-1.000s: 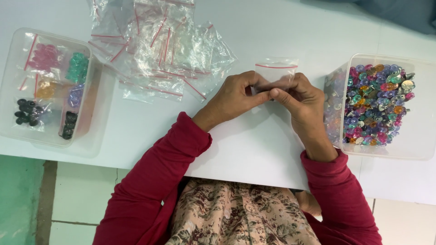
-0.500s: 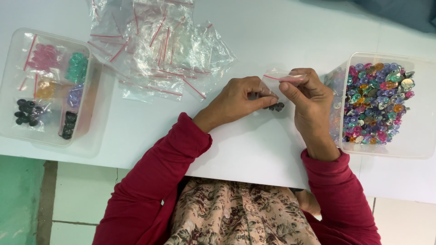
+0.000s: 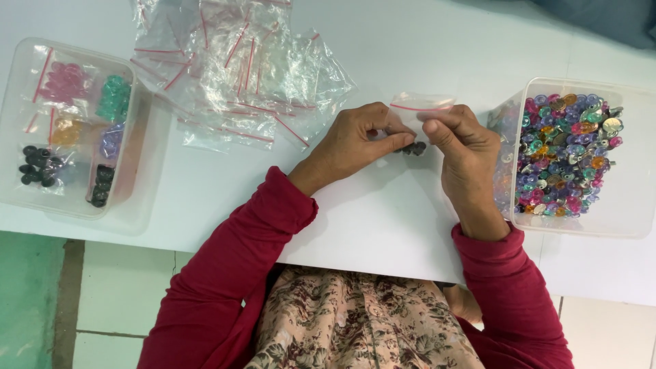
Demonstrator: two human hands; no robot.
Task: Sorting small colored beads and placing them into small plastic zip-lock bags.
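From above, looking down past the person's floral top and red sleeves, both hands meet over the white table (image 3: 383,219). The left hand (image 3: 355,140) and the right hand (image 3: 461,147) each pinch a small clear zip bag (image 3: 418,113) with a red seal strip; the bag is held just off the table between them, its top edge level with the fingertips. The left thumb and fingers are closed on the bag's left side, and the right thumb and forefinger are closed on its right side near the seal. A few dark beads (image 3: 412,147) sit in the bottom of the bag, hanging just between the two hands.

To the right, just beside the right hand, stands a clear plastic tub (image 3: 635,205) heaped with many-coloured beads (image 3: 564,154). Above the left hand lies a loose pile of empty zip bags (image 3: 239,75) with red strips. Far to the left, well apart from the hands, another clear tub (image 3: 75,212) holds filled bags sorted by colour: pink, green, yellow, pale purple and black
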